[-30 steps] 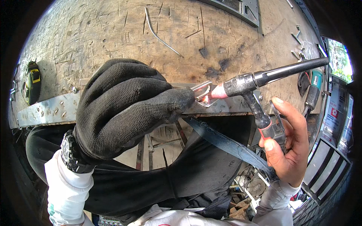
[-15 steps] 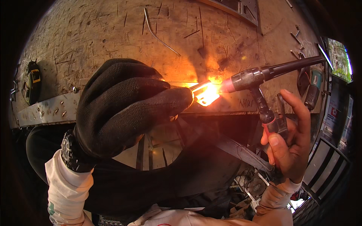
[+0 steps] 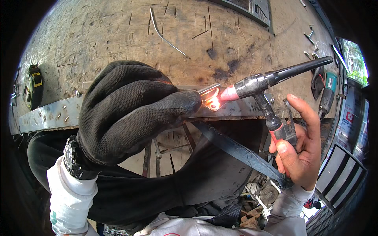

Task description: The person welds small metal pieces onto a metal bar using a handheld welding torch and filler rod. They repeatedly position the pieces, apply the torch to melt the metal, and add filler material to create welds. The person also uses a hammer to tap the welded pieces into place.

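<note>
My left hand (image 3: 136, 106), in a black knitted glove, is closed with its fingertips pinching a small shiny metal piece (image 3: 212, 89) at the table's near edge. Bare, my right hand (image 3: 302, 151) grips the red-and-black handle of a TIG welding torch (image 3: 256, 85). Its index finger is raised beside a dark lever on the handle. The torch's pink nozzle points left, right up against the metal piece, which glows orange at that spot. Under the piece runs a flat metal strip (image 3: 51, 114) along the edge. Whatever else the glove holds is hidden.
On the scarred wooden table (image 3: 118, 39) lie a bent thin rod (image 3: 159, 33), a tape measure (image 3: 34, 87) at left and a metal frame part (image 3: 252, 11) at the far side. Bolts (image 3: 309, 38) and a teal power tool (image 3: 330, 88) are at right. A dark strap (image 3: 240, 153) hangs below the edge.
The bright arc has died down to a small orange glow, and the table looks lighter. The torch's nozzle has shifted slightly left; my left hand has hardly moved.
</note>
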The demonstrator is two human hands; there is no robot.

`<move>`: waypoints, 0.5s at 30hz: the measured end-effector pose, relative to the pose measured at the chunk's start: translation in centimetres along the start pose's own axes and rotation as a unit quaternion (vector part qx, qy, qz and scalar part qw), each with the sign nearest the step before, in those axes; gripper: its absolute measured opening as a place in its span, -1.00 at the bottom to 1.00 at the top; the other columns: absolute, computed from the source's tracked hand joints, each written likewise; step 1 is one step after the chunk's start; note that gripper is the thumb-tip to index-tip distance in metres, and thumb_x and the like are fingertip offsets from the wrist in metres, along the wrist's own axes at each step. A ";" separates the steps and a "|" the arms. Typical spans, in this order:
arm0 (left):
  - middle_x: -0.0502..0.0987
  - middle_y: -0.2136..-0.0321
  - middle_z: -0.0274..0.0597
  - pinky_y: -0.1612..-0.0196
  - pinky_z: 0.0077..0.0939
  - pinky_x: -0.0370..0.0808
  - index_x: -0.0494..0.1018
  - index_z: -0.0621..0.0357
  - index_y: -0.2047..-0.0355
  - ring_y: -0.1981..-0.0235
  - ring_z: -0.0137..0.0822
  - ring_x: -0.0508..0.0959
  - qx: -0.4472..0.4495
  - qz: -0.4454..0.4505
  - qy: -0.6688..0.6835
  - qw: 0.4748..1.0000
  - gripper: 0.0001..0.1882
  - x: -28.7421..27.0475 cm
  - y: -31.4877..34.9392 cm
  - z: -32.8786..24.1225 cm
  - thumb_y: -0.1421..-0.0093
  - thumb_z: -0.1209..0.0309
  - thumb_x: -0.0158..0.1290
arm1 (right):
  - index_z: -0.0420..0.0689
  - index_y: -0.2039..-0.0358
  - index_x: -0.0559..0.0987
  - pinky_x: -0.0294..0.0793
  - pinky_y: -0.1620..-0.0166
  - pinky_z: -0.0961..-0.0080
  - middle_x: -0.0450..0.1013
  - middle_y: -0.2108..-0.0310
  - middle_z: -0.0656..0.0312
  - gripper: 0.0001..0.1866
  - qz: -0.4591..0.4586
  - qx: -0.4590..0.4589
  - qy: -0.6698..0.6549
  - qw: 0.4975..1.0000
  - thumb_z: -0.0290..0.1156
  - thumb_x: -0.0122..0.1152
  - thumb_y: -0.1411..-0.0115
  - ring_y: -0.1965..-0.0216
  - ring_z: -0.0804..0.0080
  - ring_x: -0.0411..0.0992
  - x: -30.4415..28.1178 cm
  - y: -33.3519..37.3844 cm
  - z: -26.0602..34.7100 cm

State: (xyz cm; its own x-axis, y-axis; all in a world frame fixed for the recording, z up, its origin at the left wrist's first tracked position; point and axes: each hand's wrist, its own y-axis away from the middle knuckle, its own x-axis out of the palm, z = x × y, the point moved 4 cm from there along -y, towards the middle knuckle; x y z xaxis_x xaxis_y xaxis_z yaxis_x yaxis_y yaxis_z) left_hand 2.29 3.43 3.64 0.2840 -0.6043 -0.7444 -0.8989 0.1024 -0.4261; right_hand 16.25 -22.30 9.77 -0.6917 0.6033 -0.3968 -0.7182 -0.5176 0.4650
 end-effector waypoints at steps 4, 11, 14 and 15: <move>0.66 0.25 -0.13 0.13 -0.16 0.61 0.62 0.09 0.07 0.20 -0.04 0.64 0.011 -0.003 0.000 1.000 -0.44 0.1 -0.2 0.0 0.20 0.52 0.38 | -0.31 -0.36 0.21 0.43 -0.21 0.41 0.22 -0.33 -0.02 -0.25 0.007 0.003 0.000 1.000 -0.51 0.26 -0.17 -0.15 0.22 0.48 0.2 -0.1 -0.3; 0.65 0.28 -0.12 0.18 -0.16 0.61 0.60 0.15 0.09 0.26 -0.05 0.63 0.028 -0.025 0.009 0.999 -0.50 0.0 -0.7 -0.1 0.15 0.53 0.34 | -0.31 -0.38 0.19 0.42 -0.23 0.40 0.20 -0.34 -0.02 -0.23 0.000 -0.022 -0.010 1.000 -0.50 0.27 -0.19 -0.17 0.21 0.47 0.4 -0.1 -0.3; 0.65 0.29 -0.12 0.19 -0.16 0.61 0.59 0.18 0.10 0.28 -0.05 0.63 0.029 -0.025 0.007 0.999 -0.53 -0.2 -0.7 -0.2 0.12 0.54 0.32 | -0.32 -0.39 0.18 0.42 -0.23 0.39 0.19 -0.34 -0.02 -0.22 -0.004 -0.027 -0.021 0.999 -0.50 0.27 -0.19 -0.18 0.20 0.46 0.1 -0.1 -0.2; 0.64 0.29 -0.12 0.19 -0.17 0.61 0.59 0.17 0.09 0.27 -0.05 0.63 0.029 -0.026 0.006 0.999 -0.50 -0.2 -0.6 -0.2 0.14 0.54 0.33 | -0.32 -0.39 0.17 0.42 -0.23 0.39 0.18 -0.35 -0.02 -0.22 -0.006 -0.035 -0.023 0.999 -0.50 0.27 -0.20 -0.18 0.20 0.46 0.0 0.0 -0.1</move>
State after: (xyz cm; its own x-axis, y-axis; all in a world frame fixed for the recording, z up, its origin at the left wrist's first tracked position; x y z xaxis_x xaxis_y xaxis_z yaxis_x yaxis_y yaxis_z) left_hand 2.75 3.32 4.14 0.3255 -0.6198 -0.7141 -0.8623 0.1153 -0.4932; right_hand 16.24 -22.32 9.68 -0.6793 0.6366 -0.3651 -0.7317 -0.5492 0.4038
